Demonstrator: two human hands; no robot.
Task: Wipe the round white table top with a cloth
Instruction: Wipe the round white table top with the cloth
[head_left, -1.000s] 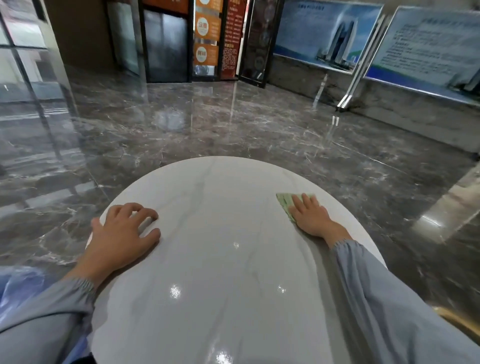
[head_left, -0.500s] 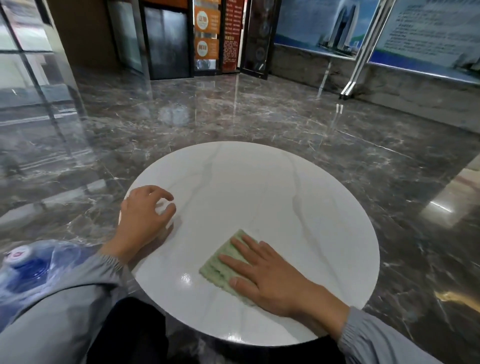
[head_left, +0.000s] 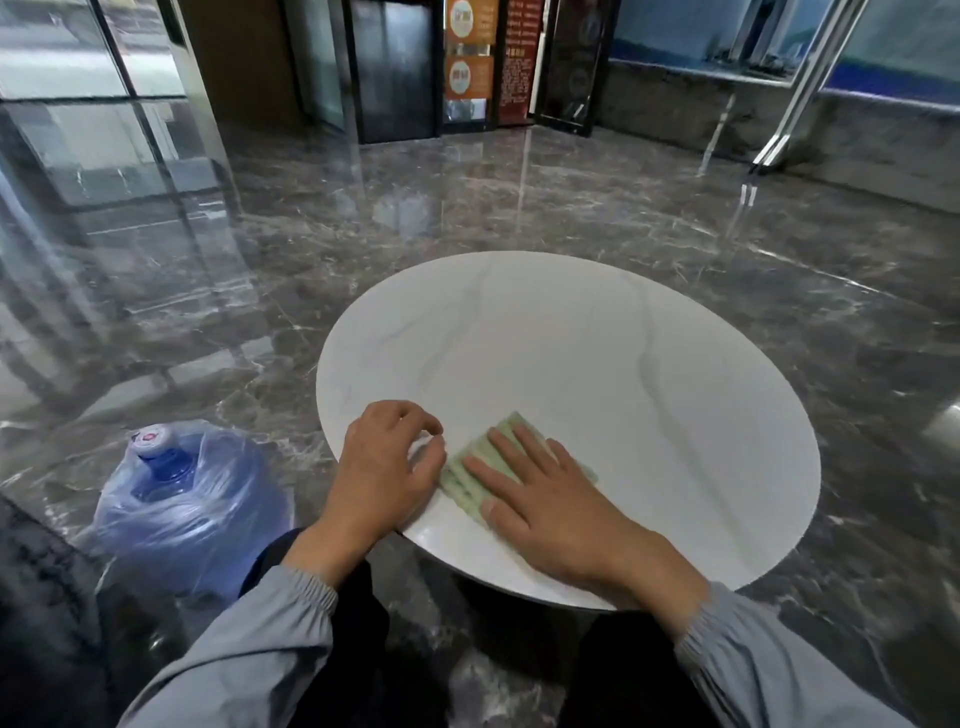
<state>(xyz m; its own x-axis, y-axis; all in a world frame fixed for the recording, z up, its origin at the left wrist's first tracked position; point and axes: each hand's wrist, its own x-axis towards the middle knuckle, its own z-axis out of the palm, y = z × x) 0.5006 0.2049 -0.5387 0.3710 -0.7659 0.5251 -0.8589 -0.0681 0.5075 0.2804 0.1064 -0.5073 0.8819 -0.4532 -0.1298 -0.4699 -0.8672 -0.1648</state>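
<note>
The round white table top (head_left: 597, 364) with faint grey veins fills the middle of the head view. A folded pale green cloth (head_left: 470, 470) lies near its front left edge. My right hand (head_left: 550, 499) presses flat on the cloth with straight fingers, covering most of it. My left hand (head_left: 387, 467) rests on the table's near left edge just beside the cloth, its fingers loosely curled and holding nothing. Both arms wear grey-blue sleeves.
A blue water jug (head_left: 176, 493) wrapped in clear plastic stands on the floor left of the table. Glossy dark marble floor (head_left: 519, 197) surrounds the table. Glass partitions stand at the left, dark doors and posters at the back.
My right hand has slid the cloth from the table's far right across to the near left, up beside my left hand. The view has pulled back from the table.
</note>
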